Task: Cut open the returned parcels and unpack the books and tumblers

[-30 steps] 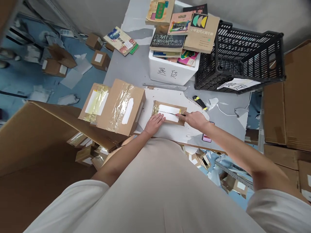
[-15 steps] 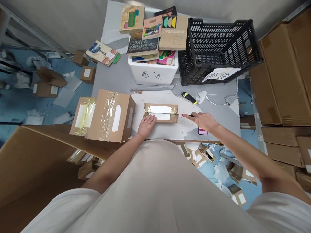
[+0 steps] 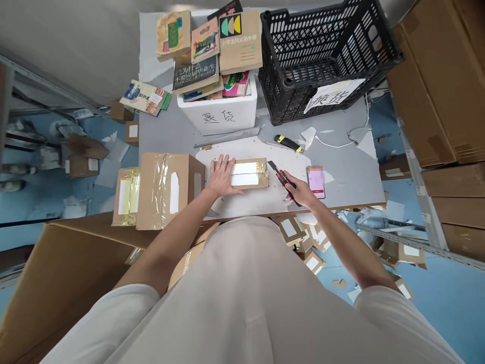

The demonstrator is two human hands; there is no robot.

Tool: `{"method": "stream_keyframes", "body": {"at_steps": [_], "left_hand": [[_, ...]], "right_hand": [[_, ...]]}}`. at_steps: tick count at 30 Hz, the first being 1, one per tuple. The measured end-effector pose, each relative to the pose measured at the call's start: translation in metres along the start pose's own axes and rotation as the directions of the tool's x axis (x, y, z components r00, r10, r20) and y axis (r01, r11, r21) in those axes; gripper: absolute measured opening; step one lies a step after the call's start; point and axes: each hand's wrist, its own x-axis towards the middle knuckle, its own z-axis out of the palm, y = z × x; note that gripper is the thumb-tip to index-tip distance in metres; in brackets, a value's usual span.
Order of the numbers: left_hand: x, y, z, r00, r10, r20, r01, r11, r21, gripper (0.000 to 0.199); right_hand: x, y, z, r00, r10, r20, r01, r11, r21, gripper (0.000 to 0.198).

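Left hand (image 3: 223,177): I see it flat, fingers spread, pressing the parcel (image 3: 248,174), frame centre.
Right hand (image 3: 299,190): fingers closed round the knife (image 3: 279,175), blade beside the parcel.

1. A parcel (image 3: 248,173) lies on the table (image 3: 348,151), with a bigger box (image 3: 166,189) to its left.
2. A knife (image 3: 279,176) and phone (image 3: 316,182) lie to its right.
3. Behind stand a bin (image 3: 223,114) topped with books (image 3: 212,45), and a crate (image 3: 322,50) to the right.
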Motion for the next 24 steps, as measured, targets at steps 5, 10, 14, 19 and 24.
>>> {"method": "stream_keyframes", "body": {"at_steps": [5, 10, 14, 19, 24], "left_hand": [[0.004, 0.000, 0.004, 1.000, -0.026, 0.015, 0.025, 0.999, 0.020, 0.130], [0.004, -0.001, 0.009, 0.999, -0.014, -0.030, 0.014, 1.000, -0.006, 0.128], [0.006, -0.001, 0.009, 0.998, -0.052, -0.046, 0.052, 0.999, -0.008, 0.123], [0.007, 0.000, 0.009, 0.998, -0.025, -0.055, 0.025, 1.000, -0.009, 0.119], [0.008, 0.000, 0.009, 0.996, -0.055, -0.063, 0.054, 0.998, -0.032, 0.117]], "right_hand": [[0.009, 0.000, 0.003, 0.999, -0.012, 0.038, 0.008, 0.996, 0.090, 0.057], [0.018, -0.014, -0.008, 0.996, -0.001, 0.087, 0.000, 1.000, 0.009, 0.059], [0.019, -0.024, -0.017, 0.976, 0.000, 0.218, 0.012, 0.998, -0.054, 0.058], [0.018, -0.030, -0.020, 0.978, 0.010, 0.206, 0.034, 0.977, -0.212, 0.059], [0.004, -0.022, -0.014, 0.954, 0.018, 0.298, 0.077, 0.949, -0.305, 0.057]]}}
